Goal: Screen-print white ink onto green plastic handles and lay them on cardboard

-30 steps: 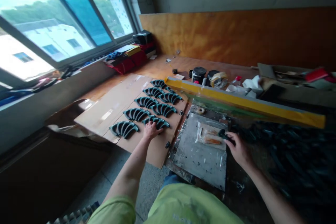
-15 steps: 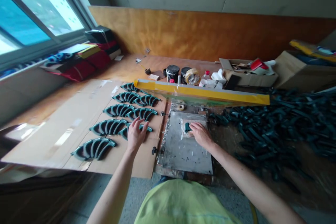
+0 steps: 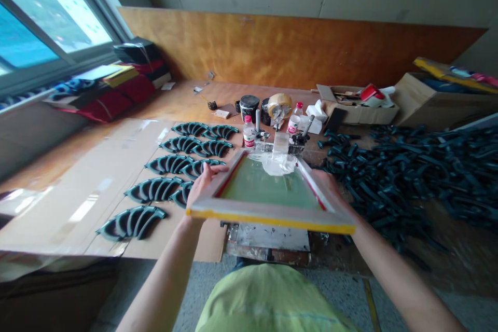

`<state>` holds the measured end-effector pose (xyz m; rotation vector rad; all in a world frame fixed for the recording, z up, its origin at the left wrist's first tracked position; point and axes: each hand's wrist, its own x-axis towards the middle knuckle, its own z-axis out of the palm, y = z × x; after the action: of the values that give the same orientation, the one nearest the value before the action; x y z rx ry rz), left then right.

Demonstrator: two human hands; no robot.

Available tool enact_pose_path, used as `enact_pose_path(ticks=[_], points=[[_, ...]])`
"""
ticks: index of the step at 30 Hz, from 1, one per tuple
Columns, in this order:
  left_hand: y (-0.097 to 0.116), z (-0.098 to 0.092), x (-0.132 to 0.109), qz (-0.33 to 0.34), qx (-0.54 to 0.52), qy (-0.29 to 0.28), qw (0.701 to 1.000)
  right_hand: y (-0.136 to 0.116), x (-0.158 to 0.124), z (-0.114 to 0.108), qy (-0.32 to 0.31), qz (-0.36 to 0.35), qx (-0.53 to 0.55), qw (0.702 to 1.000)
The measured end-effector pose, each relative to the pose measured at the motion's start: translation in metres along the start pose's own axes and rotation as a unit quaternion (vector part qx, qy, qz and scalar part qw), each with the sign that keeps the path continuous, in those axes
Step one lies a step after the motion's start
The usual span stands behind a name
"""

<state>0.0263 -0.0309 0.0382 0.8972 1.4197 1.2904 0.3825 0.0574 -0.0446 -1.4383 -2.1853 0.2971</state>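
Overhead view of a hand-printing station. The left hand [image 3: 204, 181] and right hand [image 3: 330, 184] are well apart, each clamped on one side of a wooden printing screen [image 3: 272, 213]. The screen's yellow-taped near edge is raised toward the viewer, and its far end meets a black hinge clamp [image 3: 299, 140]. A clear plastic sheet [image 3: 276, 165] lies bunched at the far end of the green mesh [image 3: 268, 187]. A strip of metal plate [image 3: 272, 237] shows below the near edge; the rest of the plate is hidden by the screen.

To the left, nine curved dark green pieces [image 3: 153, 189] lie in two neat columns on a cardboard sheet [image 3: 81, 176]. To the right, a far larger heap of similar pieces [image 3: 404, 176] lies loose on a brown surface, so the laid-out pieces are few against those in the heap. Whether the laid-out pieces bear fresh print cannot be told.

Beyond, the counter [image 3: 182, 96] carries a black tin [image 3: 249, 106], two plastic bottles [image 3: 249, 134], a tape roll [image 3: 279, 106] and a cardboard box [image 3: 358, 111].
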Motion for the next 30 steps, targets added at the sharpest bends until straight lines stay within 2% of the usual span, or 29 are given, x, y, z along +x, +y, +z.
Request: enact_pose_path(ticks=[2, 5, 8, 10, 12, 14, 16, 20, 22, 24, 27, 30], points=[[-0.032, -0.012, -0.015, -0.078, 0.034, -0.029, 0.996, 0.001, 0.016, -0.010, 0.040, 0.012, 0.005, 0.999], [-0.084, -0.018, -0.022, -0.108, 0.050, -0.045, 0.992, -0.022, 0.050, -0.003, 0.052, -0.041, -0.006, 0.998], [-0.127, -0.016, -0.015, -0.094, 0.064, -0.042, 0.993, -0.051, 0.080, 0.014, -0.022, -0.062, -0.070, 0.995], [-0.143, -0.016, -0.010, -0.085, 0.064, -0.048, 0.993, -0.061, 0.091, 0.024, -0.091, -0.042, -0.112, 0.989], [-0.151, -0.017, -0.007, -0.080, 0.065, -0.053, 0.993, -0.065, 0.092, 0.031, -0.144, -0.020, -0.147, 0.978], [-0.154, -0.018, -0.007, -0.082, 0.068, -0.055, 0.993, -0.066, 0.082, 0.036, -0.168, -0.014, -0.167, 0.972], [-0.155, -0.019, -0.007, -0.087, 0.067, -0.053, 0.992, -0.067, 0.064, 0.037, -0.175, -0.055, -0.165, 0.969], [-0.158, -0.019, -0.009, -0.093, 0.049, -0.054, 0.993, -0.066, 0.026, 0.028, -0.200, -0.196, -0.137, 0.950], [-0.160, -0.018, -0.009, -0.095, 0.046, -0.052, 0.993, -0.063, 0.021, 0.020, -0.212, -0.233, -0.118, 0.942], [-0.160, -0.018, -0.009, -0.096, 0.045, -0.046, 0.993, -0.061, 0.025, 0.017, -0.222, -0.237, -0.100, 0.940], [-0.158, -0.017, -0.009, -0.092, 0.044, -0.037, 0.994, -0.062, 0.028, 0.024, -0.177, -0.191, -0.109, 0.959], [-0.154, -0.017, -0.011, -0.090, 0.053, -0.029, 0.994, -0.064, 0.012, 0.039, -0.115, -0.186, -0.125, 0.968]])
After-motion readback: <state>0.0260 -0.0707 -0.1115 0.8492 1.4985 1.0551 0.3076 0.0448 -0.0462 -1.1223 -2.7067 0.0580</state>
